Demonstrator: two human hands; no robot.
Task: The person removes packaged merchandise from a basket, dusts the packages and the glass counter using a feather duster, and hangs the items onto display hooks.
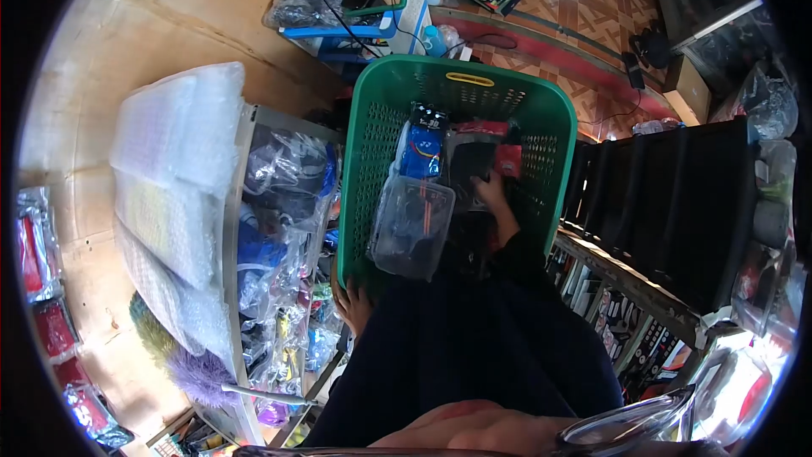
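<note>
A large green plastic basket (548, 101) with perforated sides stands in front of me. My left hand (353, 308) rests against its near left corner, fingers spread. Inside the basket, my right hand (491, 193) has its thumb and fingers at the edge of a dark flat packet (471, 159); part of its grip is hidden. Beside that hand lies a red packet (507, 159). To the left are a packet with a blue label (423, 151) and a clear plastic box (413, 228), which leans inside the basket.
At left, a shelf rack holds bagged goods (283, 165), with bubble-wrapped panels (178, 203) against it. A purple duster (203, 377) sticks out low. Black drawers or panels (668, 211) flank the right. Beyond the basket are a blue-white box (397, 21) and a tiled step (558, 42).
</note>
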